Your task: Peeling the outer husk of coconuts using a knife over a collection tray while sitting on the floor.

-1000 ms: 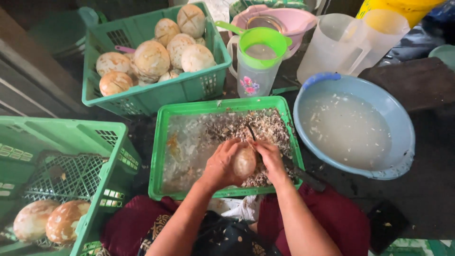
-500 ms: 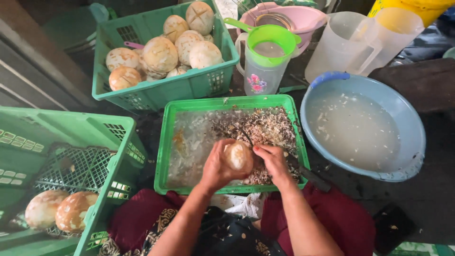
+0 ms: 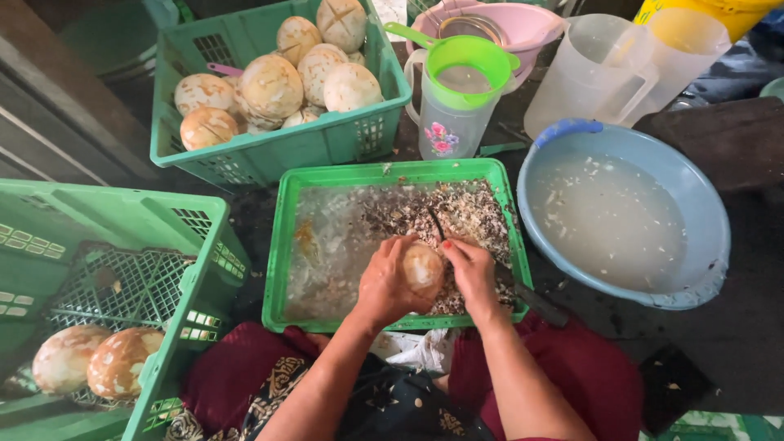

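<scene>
**Peeled coconut cupped over the green tray**

Dark, wet ground lies under everything in the head view, with crates and tubs crowded close around my lap.

Straight ahead sits one shallow green plastic tray (image 3: 282,245), its floor covered in pale brown shavings (image 3: 465,216). Over its near right corner my left hand (image 3: 390,282) curls around the round, pale brown peeled coconut (image 3: 423,268), fingers wrapped on its left side. My right hand (image 3: 474,273) presses against its right side, fingers closed on a dark knife (image 3: 490,269); the blade points away from me past the coconut, the handle runs back toward my right knee. Both hands touch the coconut, so neither is nearer.

Counting: about nine peeled coconuts fill the green slatted crate (image 3: 269,155) beyond the tray; two lie in the green crate (image 3: 196,269) at my left. One round blue plastic basin (image 3: 702,237) of cloudy water stands right of the tray, and I see three jugs behind, one green-lidded (image 3: 453,122).
</scene>
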